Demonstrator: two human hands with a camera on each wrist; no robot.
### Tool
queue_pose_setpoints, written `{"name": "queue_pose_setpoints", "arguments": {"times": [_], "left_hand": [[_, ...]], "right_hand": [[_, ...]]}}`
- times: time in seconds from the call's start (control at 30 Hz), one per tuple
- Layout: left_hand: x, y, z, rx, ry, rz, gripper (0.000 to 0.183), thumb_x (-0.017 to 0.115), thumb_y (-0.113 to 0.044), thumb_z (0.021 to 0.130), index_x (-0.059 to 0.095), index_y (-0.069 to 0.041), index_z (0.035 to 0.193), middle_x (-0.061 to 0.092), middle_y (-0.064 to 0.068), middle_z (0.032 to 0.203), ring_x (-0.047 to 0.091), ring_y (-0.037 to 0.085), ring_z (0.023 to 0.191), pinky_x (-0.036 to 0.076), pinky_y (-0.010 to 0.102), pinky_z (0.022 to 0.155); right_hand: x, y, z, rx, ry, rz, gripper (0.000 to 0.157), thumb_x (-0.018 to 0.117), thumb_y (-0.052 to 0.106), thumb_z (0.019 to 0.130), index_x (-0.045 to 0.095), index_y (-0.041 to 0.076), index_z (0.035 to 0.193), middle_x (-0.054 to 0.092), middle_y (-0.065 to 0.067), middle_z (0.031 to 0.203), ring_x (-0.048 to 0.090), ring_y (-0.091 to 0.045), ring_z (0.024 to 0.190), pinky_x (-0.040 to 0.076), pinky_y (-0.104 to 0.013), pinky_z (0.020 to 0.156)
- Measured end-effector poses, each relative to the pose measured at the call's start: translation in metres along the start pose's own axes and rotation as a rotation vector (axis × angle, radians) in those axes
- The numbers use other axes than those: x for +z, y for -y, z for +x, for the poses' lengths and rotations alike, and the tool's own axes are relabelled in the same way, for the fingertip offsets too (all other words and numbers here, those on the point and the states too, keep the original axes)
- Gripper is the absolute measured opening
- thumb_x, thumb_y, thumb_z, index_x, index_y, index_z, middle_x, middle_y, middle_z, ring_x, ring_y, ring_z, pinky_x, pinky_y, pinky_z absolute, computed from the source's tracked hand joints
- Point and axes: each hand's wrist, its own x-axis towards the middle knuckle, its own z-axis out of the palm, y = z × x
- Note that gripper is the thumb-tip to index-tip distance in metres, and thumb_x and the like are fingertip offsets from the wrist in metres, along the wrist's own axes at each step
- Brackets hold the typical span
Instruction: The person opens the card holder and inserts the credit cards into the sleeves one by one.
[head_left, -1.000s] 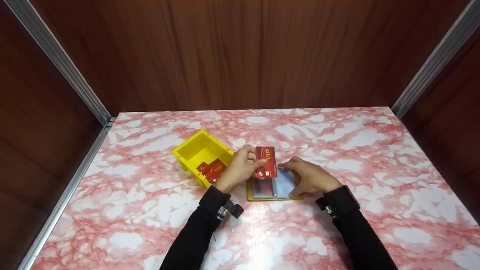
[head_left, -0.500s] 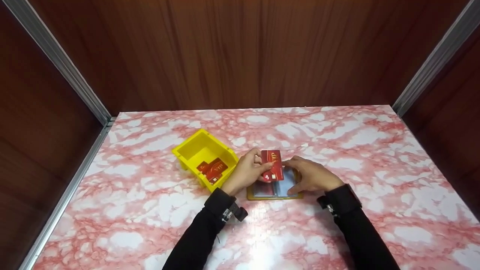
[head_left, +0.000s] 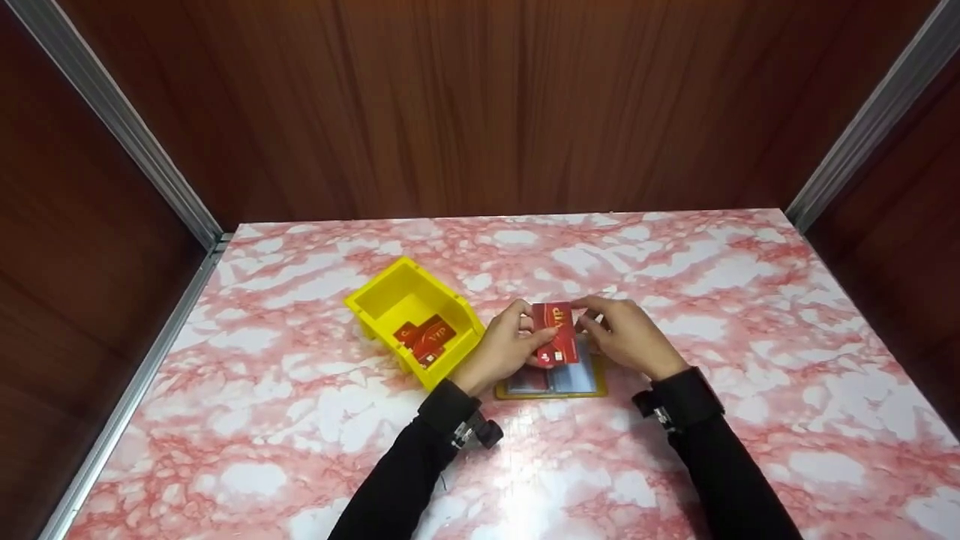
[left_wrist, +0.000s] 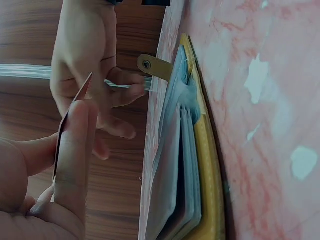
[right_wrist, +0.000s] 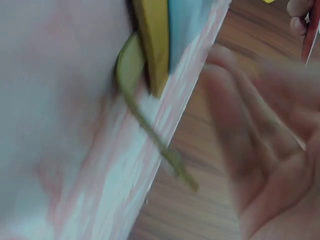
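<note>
Left hand [head_left: 506,349] up over the bench [head_left: 750,360] with a red VIP card [head_left: 555,334]; that grip is a firm pinch, thumb laid across the front, fingers behind, the card held clear of what lies below; and there, right in close from the other side, comes the right hand [head_left: 626,337], fingers loosely bent, its grip parted and holding nothing that I can see; its forefinger is at the card's upper corner, though whether it touches I can't tell; beneath the pair of them a yellow card holder [head_left: 571,381] lies spread, clear sleeves facing up, about midway between the bench's left and right edges and well in from the far edge; something reddish shows through the sleeve on the left; a strap [left_wrist: 154,67] with a metal snap sticks out from the holder's side; over toward the bench's left edge, just beside the left wrist, sits a yellow bin [head_left: 397,292], set at a slant, more red cards [head_left: 431,337] overlapping on its floor; black sleeves on both arms; and behind the bench's far edge stands a dark wood-grain wall [head_left: 487,105].
</note>
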Motion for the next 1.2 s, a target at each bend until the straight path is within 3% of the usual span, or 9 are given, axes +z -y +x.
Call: {"name": "queue_pose_setpoints", "arguments": {"times": [0.17,0.3,0.4,0.47,0.53,0.67,0.8,0.93,1.2], "left_hand": [[0.002,0.001,0.0,0.02,-0.005,0.047,0.034,0.065,-0.019,0.103,0.045,0.007,0.113,0.07,0.014,0.104,0.076,0.02,0.079,0.064,0.041,0.068],[0.005,0.001,-0.001,0.026,-0.004,0.034,0.029,0.065,-0.017,0.102,0.045,0.003,0.108,0.069,0.011,0.093,0.074,0.016,0.072,0.064,0.041,0.067],[0.005,0.001,0.0,0.036,0.013,0.025,0.026,0.066,-0.016,0.102,0.043,-0.004,0.101,0.068,0.006,0.085,0.074,0.015,0.068,0.063,0.042,0.067],[0.001,0.001,-0.001,0.06,0.039,0.092,0.028,0.069,-0.019,0.101,0.043,-0.007,0.099,0.069,0.004,0.083,0.073,0.014,0.07,0.064,0.039,0.068],[-0.006,-0.001,-0.001,0.109,0.072,0.211,0.033,0.076,-0.022,0.096,0.048,-0.006,0.103,0.071,0.005,0.088,0.074,0.015,0.077,0.063,0.036,0.073],[-0.028,-0.004,-0.004,0.236,0.125,0.61,0.063,0.093,-0.029,0.078,0.057,-0.005,0.122,0.066,0.008,0.117,0.064,0.022,0.109,0.053,0.035,0.098],[-0.04,-0.004,-0.007,0.237,0.191,0.88,0.088,0.1,-0.033,0.066,0.056,-0.003,0.136,0.058,0.011,0.134,0.054,0.026,0.126,0.046,0.039,0.111],[-0.037,-0.003,-0.009,0.177,0.222,0.976,0.09,0.101,-0.033,0.063,0.058,-0.004,0.137,0.059,0.01,0.131,0.057,0.024,0.121,0.048,0.037,0.109],[-0.033,-0.002,-0.01,0.181,0.203,1.036,0.086,0.1,-0.033,0.065,0.061,-0.003,0.134,0.062,0.01,0.127,0.057,0.025,0.116,0.049,0.036,0.104]], "right_hand": [[0.015,0.015,0.001,0.161,-0.012,0.367,0.036,0.042,0.034,0.113,0.058,0.007,0.13,0.069,-0.016,0.083,0.064,-0.021,0.049,0.057,-0.041,0.047],[0.03,0.029,0.0,0.252,-0.071,0.514,0.034,0.039,0.037,0.113,0.052,0.007,0.123,0.059,-0.01,0.068,0.056,-0.017,0.041,0.048,-0.032,0.039],[0.038,0.035,0.0,0.258,-0.135,0.522,0.027,0.039,0.031,0.113,0.05,0.007,0.115,0.054,-0.005,0.065,0.048,-0.013,0.039,0.042,-0.026,0.037],[0.041,0.035,0.0,0.245,-0.174,0.493,0.023,0.04,0.028,0.113,0.05,0.007,0.111,0.052,-0.003,0.068,0.046,-0.012,0.039,0.041,-0.025,0.037],[0.041,0.033,0.001,0.229,-0.208,0.448,0.022,0.038,0.026,0.114,0.049,0.007,0.109,0.05,-0.002,0.068,0.045,-0.011,0.039,0.041,-0.025,0.037],[0.036,0.027,0.002,0.223,-0.272,0.415,0.024,0.036,0.024,0.114,0.049,0.007,0.105,0.046,-0.003,0.066,0.044,-0.012,0.038,0.04,-0.027,0.037],[0.03,0.022,0.003,0.238,-0.32,0.385,0.026,0.036,0.024,0.114,0.049,0.005,0.103,0.046,-0.004,0.07,0.044,-0.012,0.039,0.04,-0.027,0.037],[0.028,0.021,0.004,0.254,-0.361,0.345,0.025,0.036,0.022,0.113,0.05,0.003,0.103,0.048,-0.005,0.077,0.05,-0.013,0.053,0.043,-0.026,0.045],[0.028,0.019,0.003,0.25,-0.35,0.301,0.018,0.037,0.014,0.108,0.051,0.005,0.102,0.049,-0.005,0.075,0.051,-0.018,0.065,0.042,-0.03,0.06]]}}
